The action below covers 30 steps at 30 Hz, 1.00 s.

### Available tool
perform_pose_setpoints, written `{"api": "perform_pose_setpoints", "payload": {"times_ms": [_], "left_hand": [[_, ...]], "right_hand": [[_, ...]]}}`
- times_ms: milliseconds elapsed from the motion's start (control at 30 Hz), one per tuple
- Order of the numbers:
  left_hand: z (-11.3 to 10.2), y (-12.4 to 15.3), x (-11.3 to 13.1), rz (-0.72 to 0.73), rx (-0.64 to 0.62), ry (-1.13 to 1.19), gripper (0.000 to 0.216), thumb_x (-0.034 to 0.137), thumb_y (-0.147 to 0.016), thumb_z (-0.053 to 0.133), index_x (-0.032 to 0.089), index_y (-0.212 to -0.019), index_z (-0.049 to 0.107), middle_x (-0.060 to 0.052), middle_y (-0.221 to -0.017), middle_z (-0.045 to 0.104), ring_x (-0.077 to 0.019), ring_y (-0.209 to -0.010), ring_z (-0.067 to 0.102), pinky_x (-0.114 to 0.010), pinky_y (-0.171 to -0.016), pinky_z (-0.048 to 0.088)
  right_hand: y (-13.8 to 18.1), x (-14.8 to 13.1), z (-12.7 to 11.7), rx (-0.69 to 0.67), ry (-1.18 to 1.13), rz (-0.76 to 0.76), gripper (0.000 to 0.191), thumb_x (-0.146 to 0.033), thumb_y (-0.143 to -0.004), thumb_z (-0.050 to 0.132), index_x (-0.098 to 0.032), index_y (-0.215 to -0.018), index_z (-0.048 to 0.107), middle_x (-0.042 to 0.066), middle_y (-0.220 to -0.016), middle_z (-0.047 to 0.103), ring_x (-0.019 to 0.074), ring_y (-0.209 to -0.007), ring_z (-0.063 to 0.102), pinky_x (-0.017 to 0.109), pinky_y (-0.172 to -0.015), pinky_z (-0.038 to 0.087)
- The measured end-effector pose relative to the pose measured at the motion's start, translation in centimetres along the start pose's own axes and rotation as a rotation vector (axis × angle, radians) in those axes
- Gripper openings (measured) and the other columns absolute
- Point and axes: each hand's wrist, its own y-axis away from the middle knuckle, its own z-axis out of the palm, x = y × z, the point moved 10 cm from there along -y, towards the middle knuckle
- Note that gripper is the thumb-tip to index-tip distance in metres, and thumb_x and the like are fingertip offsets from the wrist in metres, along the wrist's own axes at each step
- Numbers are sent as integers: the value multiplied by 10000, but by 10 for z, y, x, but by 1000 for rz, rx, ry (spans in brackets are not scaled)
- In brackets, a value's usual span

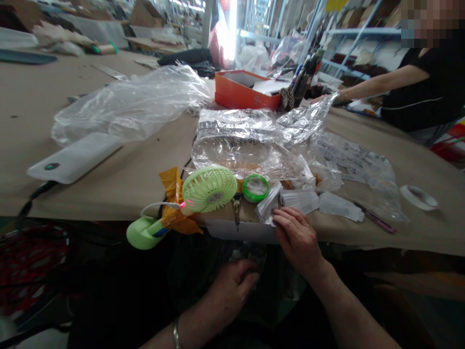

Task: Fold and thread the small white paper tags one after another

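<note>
The small white slips [268, 206] lie in a loose pile by the near edge of the bench [363, 237], and some reach right to that edge. The right hand [298, 237] has its fingertips on them; its fingers are bent and close together, but one cannot tell whether they pinch a slip. Two more piles, the middle slips [300, 201] and the right slips [340, 207], sit in a row to the right. The left hand [232, 286] is lower than the bench edge, over the lap, with its fingers curled and a small gap by the thumb; one cannot tell if it has something in it. Left of the slips are a green tub [255, 188], a little pointed tool [237, 213] and a green fan [209, 190] whose foot sticks out past the edge. A pink pen [379, 221] and a white ring [419, 198] are on the right. Shiny clear bags [250, 145] crowd in behind, so the slips have little room there. A strip of brown bench top runs between the fan and a white block [76, 157]. Farther back stands an orange box [247, 92], and another person's arm [385, 87] reaches in.
</note>
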Motion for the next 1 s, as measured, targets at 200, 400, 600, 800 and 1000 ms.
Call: {"api": "perform_pose_setpoints", "payload": {"times_ms": [200,400,600,800,1000], "left_hand": [[10,-7,23,34,-45,110,219,257,-791,534,158,-877,710,-41,-841,714,-190,-815,624,-267,-749,443],[16,-18,42,-10,-57,261,186,215,-759,534,145,-779,705,-15,-719,665,-153,-702,567,-244,-671,428],[28,-23,52,-65,-127,549,157,256,-743,579,131,-690,658,-18,-638,611,-128,-614,530,-243,-600,415],[46,-22,61,-133,-219,963,294,417,-790,620,123,-802,641,-60,-749,653,-142,-691,601,-267,-668,451],[41,-28,63,-174,-62,1269,269,356,-764,684,120,-885,644,-40,-776,645,-113,-692,598,-235,-672,457]], "right_hand": [[1,7,-7,69,-30,7,117,-124,-863,547,-195,-886,637,68,-984,699,207,-1017,602,427,-924,481],[0,11,-16,106,-52,31,50,-157,-822,636,-201,-843,647,37,-825,673,197,-897,579,401,-846,497],[5,2,-27,136,-23,-8,213,-92,-834,594,-209,-1002,655,53,-958,701,214,-990,578,426,-892,484],[15,-3,-45,194,12,13,144,-139,-832,604,-244,-907,668,39,-960,682,233,-1035,571,479,-936,455],[34,-35,-40,49,0,-43,129,-126,-822,598,-226,-892,641,33,-974,692,237,-1074,551,474,-987,411]]}}
